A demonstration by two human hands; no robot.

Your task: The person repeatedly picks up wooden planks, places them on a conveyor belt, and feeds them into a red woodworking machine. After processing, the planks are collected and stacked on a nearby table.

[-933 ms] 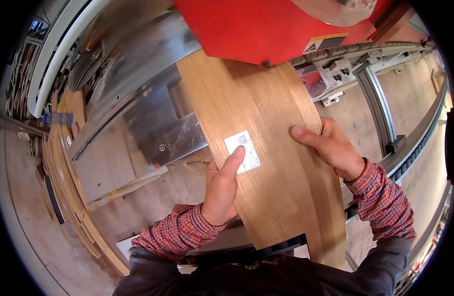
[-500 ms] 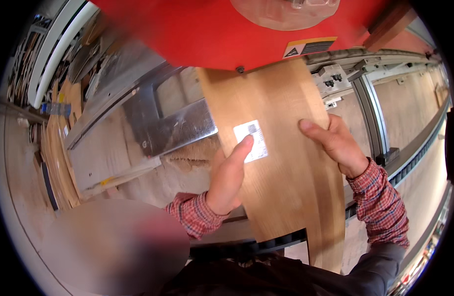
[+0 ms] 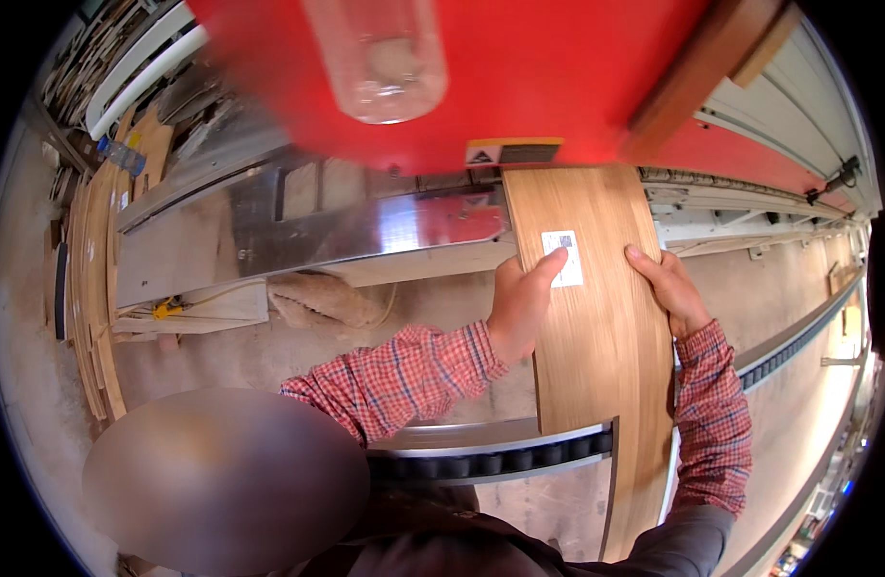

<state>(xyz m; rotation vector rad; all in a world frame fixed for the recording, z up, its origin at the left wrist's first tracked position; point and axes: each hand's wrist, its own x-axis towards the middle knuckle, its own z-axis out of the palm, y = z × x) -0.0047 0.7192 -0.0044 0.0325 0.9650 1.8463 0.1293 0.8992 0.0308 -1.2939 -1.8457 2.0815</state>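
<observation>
A long wood-grain board (image 3: pixel 601 351) lies lengthwise before me, its far end at the red machine housing. Its near left corner has a rectangular notch, so only a narrow strip runs on toward my body. My left hand (image 3: pixel 524 306) is closed on the left edge, thumb lying on a white printed label (image 3: pixel 564 271). Across from it, my right hand (image 3: pixel 675 296) grips the right edge with its thumb on the top face. The fingers of both hands are mostly hidden beneath the board.
A red machine housing (image 3: pixel 519 67) overhangs the board's far end. To the left stretches a shiny metal machine bed (image 3: pixel 366 231). A black roller rail (image 3: pixel 481 462) crosses near my body, and another rail (image 3: pixel 789 332) runs off right. Boards (image 3: pixel 91 288) are stacked far left.
My view has shifted and turned relative to the machine. The board, still in both hands, sits farther right in view and straighter; more of the roller rail shows beside its notch.
</observation>
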